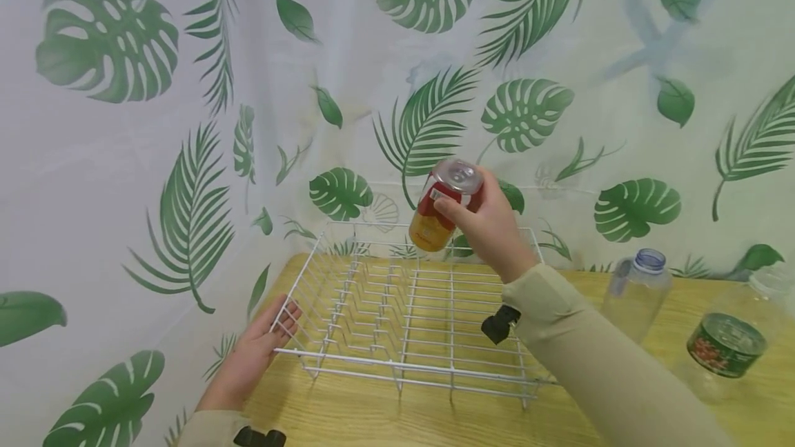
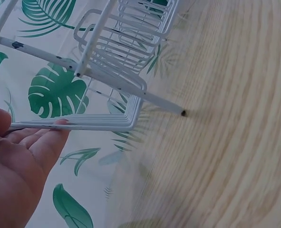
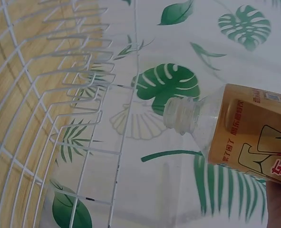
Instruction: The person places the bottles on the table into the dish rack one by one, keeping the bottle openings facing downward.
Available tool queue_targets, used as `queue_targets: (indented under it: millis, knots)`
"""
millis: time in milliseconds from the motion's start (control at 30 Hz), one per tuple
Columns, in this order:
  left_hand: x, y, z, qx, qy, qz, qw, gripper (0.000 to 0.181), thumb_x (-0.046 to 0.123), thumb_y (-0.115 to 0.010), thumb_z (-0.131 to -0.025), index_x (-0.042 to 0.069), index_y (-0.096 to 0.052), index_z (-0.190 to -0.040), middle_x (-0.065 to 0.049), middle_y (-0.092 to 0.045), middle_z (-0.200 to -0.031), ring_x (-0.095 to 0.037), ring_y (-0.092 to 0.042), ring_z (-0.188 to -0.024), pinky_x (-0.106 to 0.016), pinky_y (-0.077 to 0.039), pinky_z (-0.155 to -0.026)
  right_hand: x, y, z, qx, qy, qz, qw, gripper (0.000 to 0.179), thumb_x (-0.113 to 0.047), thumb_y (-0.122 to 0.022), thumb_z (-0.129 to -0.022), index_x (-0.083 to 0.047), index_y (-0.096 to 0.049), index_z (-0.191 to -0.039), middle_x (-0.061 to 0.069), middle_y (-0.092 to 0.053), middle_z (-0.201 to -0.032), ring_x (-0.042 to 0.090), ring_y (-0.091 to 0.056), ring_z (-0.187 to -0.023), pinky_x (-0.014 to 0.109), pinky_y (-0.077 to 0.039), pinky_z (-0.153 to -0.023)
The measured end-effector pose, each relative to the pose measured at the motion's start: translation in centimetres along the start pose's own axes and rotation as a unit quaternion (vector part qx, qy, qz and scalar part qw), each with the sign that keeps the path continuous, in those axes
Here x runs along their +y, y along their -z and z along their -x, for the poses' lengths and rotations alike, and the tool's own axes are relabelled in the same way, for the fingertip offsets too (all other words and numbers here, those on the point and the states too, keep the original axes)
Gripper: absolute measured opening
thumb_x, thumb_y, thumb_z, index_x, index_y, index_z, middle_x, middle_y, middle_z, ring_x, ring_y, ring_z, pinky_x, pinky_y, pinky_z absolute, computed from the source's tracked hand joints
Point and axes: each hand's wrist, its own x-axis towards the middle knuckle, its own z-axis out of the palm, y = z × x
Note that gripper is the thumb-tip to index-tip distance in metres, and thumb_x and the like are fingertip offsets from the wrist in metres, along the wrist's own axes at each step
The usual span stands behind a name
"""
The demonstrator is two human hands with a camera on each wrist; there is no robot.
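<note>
My right hand (image 1: pixel 487 223) grips a plastic bottle (image 1: pixel 437 216) with a red and orange label, tilted base-up over the back of a white wire dish rack (image 1: pixel 428 364). In the right wrist view the bottle's capless clear neck (image 3: pixel 180 115) points toward the rack wires, apart from them. At the rack's left side is my left hand (image 1: pixel 267 333), its fingers fairly straight. The left wrist view shows the fingers (image 2: pixel 50 142) touching the rack's rim wire from outside, with part of the thumb at the frame's edge.
Right of the rack, a clear bottle (image 1: pixel 636 295) with a blue neck stands on the wooden table (image 1: pixel 354 419). Farther right are a green can (image 1: pixel 727 345) and another clear bottle (image 1: pixel 770 295). A leaf-patterned sheet (image 1: pixel 348 88) hangs behind and along the left.
</note>
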Motion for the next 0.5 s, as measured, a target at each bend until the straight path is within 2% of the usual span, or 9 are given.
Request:
queue_targets:
  millis: [167, 333, 500]
  knots:
    - [-0.1, 0.1, -0.1, -0.002, 0.005, 0.003, 1.0, 0.065, -0.006, -0.025, -0.102, 0.001, 0.0, -0.161, -0.026, -0.019, -0.163, -0.036, -0.025, -0.147, -0.04, -0.022, -0.117, 1.4, -2.3, -2.8, -0.008, -0.02, 0.006, 0.9997, 0.075, -0.043, -0.073, -0.093, -0.014, -0.033, -0.149, 0.006, -0.053, -0.136, 0.025, -0.056, -0.12, 0.049, -0.05, -0.101]
    - [-0.3, 0.1, -0.2, -0.002, -0.003, 0.009, 1.0, 0.065, -0.006, -0.028, -0.102, -0.002, -0.001, -0.161, -0.028, -0.019, -0.162, -0.038, -0.025, -0.147, -0.038, -0.024, -0.117, 2.5, -4.5, -5.2, -0.013, -0.042, 0.036, 0.9984, 0.072, -0.043, -0.072, -0.093, -0.011, -0.034, -0.146, 0.009, -0.053, -0.137, 0.028, -0.056, -0.12, 0.049, -0.049, -0.102]
    - [-0.3, 0.1, -0.3, 0.006, -0.006, 0.01, 0.9999, 0.065, -0.008, -0.027, -0.101, -0.002, -0.003, -0.161, -0.027, -0.02, -0.162, -0.038, -0.026, -0.147, -0.035, -0.026, -0.115, 3.4, -6.4, -7.4, -0.031, -0.083, 0.06, 0.9942, 0.076, -0.044, -0.07, -0.094, -0.012, -0.03, -0.15, 0.01, -0.05, -0.141, 0.03, -0.053, -0.124, 0.05, -0.047, -0.104]
